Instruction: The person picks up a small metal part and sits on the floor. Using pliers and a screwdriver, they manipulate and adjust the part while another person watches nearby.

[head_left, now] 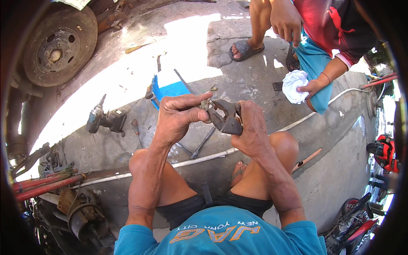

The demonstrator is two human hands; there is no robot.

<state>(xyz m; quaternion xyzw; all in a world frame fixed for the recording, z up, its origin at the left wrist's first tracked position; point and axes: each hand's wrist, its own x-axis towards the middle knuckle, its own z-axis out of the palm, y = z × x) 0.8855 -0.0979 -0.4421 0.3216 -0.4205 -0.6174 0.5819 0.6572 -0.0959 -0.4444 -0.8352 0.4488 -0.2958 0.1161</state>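
Above my knees, my right hand (250,127) grips a dark metal part with two curved, jaw-like arms (230,125); its exact kind does not show. My left hand (180,117) meets it from the other side. Between the left thumb and forefinger is a small, dull greyish piece (207,104), touching or very close to the jaw-like part. I cannot make out what the piece is. On the concrete beyond my hands lies a blue tray-like object (170,87) with tools around it, partly hidden by my left hand.
A cordless impact driver (106,119) and a screwdriver (135,126) lie left. A white hose (204,156) crosses the floor before me. A wheel (59,46) stands far left. At far right, another person's hand (311,87) holds a crumpled white cloth (294,86).
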